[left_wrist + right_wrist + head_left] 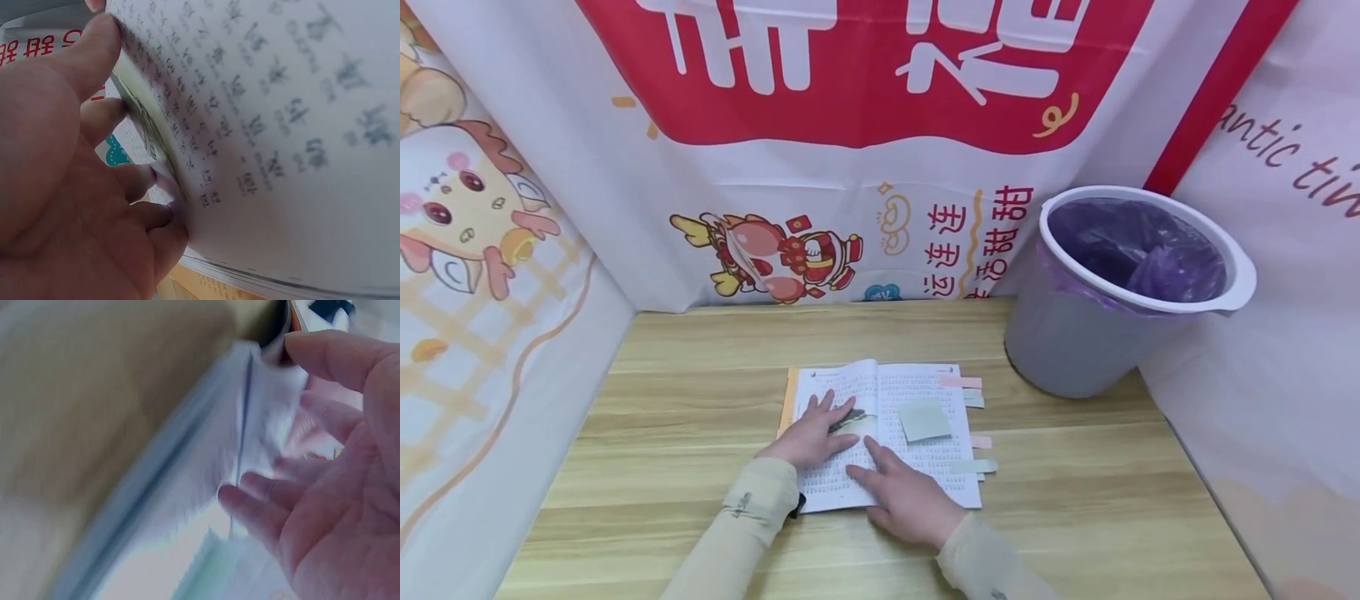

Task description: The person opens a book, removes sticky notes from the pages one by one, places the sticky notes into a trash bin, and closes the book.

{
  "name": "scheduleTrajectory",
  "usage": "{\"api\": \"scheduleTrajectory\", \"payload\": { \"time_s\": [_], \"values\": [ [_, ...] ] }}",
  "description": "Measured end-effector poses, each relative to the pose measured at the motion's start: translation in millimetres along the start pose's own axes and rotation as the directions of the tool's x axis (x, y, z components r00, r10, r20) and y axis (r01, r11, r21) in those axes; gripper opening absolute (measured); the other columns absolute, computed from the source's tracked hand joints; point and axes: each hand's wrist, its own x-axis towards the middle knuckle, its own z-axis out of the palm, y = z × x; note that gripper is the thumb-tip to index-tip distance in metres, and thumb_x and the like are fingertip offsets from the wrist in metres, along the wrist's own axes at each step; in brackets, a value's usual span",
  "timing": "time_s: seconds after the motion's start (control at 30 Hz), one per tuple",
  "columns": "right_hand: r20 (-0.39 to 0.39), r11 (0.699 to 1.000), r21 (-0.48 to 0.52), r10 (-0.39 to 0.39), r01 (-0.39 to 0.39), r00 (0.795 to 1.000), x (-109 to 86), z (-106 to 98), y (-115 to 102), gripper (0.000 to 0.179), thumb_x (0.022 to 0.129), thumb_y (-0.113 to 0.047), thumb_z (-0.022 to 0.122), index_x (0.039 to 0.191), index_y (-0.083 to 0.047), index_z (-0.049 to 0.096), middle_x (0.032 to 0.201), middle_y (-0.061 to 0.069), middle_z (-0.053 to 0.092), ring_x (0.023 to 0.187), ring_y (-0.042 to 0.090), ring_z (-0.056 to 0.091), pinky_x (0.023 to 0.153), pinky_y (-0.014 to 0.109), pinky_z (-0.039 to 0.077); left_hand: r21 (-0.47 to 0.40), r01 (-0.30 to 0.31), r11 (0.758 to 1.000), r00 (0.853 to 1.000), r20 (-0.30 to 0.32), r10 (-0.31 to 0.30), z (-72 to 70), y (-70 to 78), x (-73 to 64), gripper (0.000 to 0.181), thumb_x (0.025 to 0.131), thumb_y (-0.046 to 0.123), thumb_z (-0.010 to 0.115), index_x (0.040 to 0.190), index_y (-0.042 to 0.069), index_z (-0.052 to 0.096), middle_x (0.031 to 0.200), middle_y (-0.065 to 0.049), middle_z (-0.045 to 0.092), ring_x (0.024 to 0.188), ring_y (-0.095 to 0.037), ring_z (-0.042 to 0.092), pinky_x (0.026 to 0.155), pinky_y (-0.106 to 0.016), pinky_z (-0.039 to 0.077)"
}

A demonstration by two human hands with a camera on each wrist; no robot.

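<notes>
An open book with printed text lies on the wooden table. My left hand rests on its left page with fingers spread, beside a small printed picture. In the left wrist view the fingertips touch that page close to the picture. My right hand reaches over the lower middle of the book, fingers extended toward the fold. From the right wrist, the hand shows nothing in its palm. A pale green sticky note sits on the right page.
Pink tabs and green tabs stick out past the book's right edge. A grey bin with a purple liner stands at the table's back right. Printed cloth hangs behind the wooden table and at both sides.
</notes>
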Motion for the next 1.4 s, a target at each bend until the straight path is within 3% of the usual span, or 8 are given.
{"api": "scheduleTrajectory", "payload": {
  "time_s": [0.17,0.3,0.4,0.57,0.77,0.97,1.13,1.4],
  "values": [
    [-0.105,0.999,0.038,0.015,-0.012,0.994,-9.1,-22,19,0.055,0.092,-0.024,0.071,0.144,-0.02,0.054,0.154,0.015,0.038,0.132,0.032,0.048,0.097,0.047,0.05,-0.006,0.006,1.0,1.0,-0.013,-0.006,3.0,0.4,0.2,0.082,0.086,0.059,0.066,0.155,0.03,0.032,0.164,-0.016,0.008,0.147,-0.043,0.0,0.114,-0.065,0.016],
    [-0.211,1.0,0.0,0.03,-0.031,0.977,-10.9,-39,38,0.049,0.089,-0.019,0.074,0.136,-0.016,0.061,0.146,0.015,0.048,0.126,0.031,0.054,0.095,0.046,0.052,-0.014,0.022,1.0,0.999,-0.044,-0.023,7.5,1.6,-1.5,0.085,0.084,0.056,0.07,0.155,0.03,0.032,0.164,-0.014,0.009,0.148,-0.042,0.0,0.115,-0.063,0.015],
    [-0.242,0.996,-0.031,0.069,-0.079,0.968,-10.4,-48,51,0.047,0.087,-0.016,0.076,0.132,-0.015,0.064,0.142,0.014,0.053,0.124,0.03,0.056,0.094,0.046,0.053,-0.008,0.018,1.0,0.997,-0.076,-0.019,12.1,5.4,-3.7,0.081,0.084,0.05,0.072,0.154,0.031,0.035,0.164,-0.017,0.01,0.148,-0.044,0.003,0.114,-0.064,0.016],
    [-0.206,0.985,-0.07,0.142,-0.159,0.968,-7.9,-49,68,0.046,0.087,-0.019,0.077,0.131,-0.015,0.065,0.14,0.014,0.054,0.124,0.031,0.056,0.093,0.048,0.053,0.034,-0.044,0.998,0.993,-0.107,0.048,14.9,17.6,-9.8,0.061,0.089,0.038,0.071,0.146,0.036,0.05,0.16,-0.026,0.016,0.144,-0.053,0.012,0.112,-0.066,0.021],
    [-0.173,0.984,-0.094,0.134,-0.152,0.976,-4.6,-38,79,0.045,0.087,-0.018,0.077,0.13,-0.011,0.065,0.138,0.017,0.056,0.124,0.032,0.056,0.097,0.047,0.051,0.107,-0.093,0.99,0.986,-0.128,0.107,21.5,39.1,-20.3,0.047,0.097,0.032,0.062,0.144,0.028,0.055,0.157,-0.032,0.018,0.138,-0.061,0.018,0.107,-0.068,0.029],
    [-0.158,0.98,-0.112,0.143,-0.162,0.977,-0.7,-32,81,0.045,0.088,-0.017,0.075,0.131,-0.012,0.064,0.136,0.015,0.057,0.125,0.03,0.055,0.097,0.045,0.051,0.229,-0.018,0.973,0.987,-0.153,0.055,51.1,57.3,-30.6,0.071,0.097,0.051,0.056,0.156,0.019,0.033,0.157,-0.036,0.0,0.138,-0.063,0.006,0.111,-0.068,0.019],
    [-0.118,0.977,-0.132,0.152,-0.167,0.981,5.0,-28,80,0.045,0.09,-0.016,0.073,0.133,-0.009,0.062,0.136,0.016,0.057,0.126,0.03,0.054,0.097,0.047,0.051,0.272,0.015,0.962,0.987,-0.161,0.03,59.6,66.1,-39.1,0.088,0.091,0.057,0.06,0.159,0.016,0.023,0.157,-0.037,-0.006,0.138,-0.063,0.002,0.113,-0.066,0.017],
    [-0.097,0.978,-0.13,0.151,-0.163,0.984,11.6,-27,77,0.046,0.09,-0.014,0.072,0.134,-0.008,0.062,0.137,0.019,0.056,0.126,0.033,0.054,0.101,0.048,0.047,0.302,0.001,0.953,0.991,-0.128,0.039,56.7,66.8,-42.5,0.076,0.09,0.058,0.06,0.153,0.021,0.039,0.156,-0.038,-0.003,0.138,-0.064,0.008,0.111,-0.065,0.025]
  ]
}}
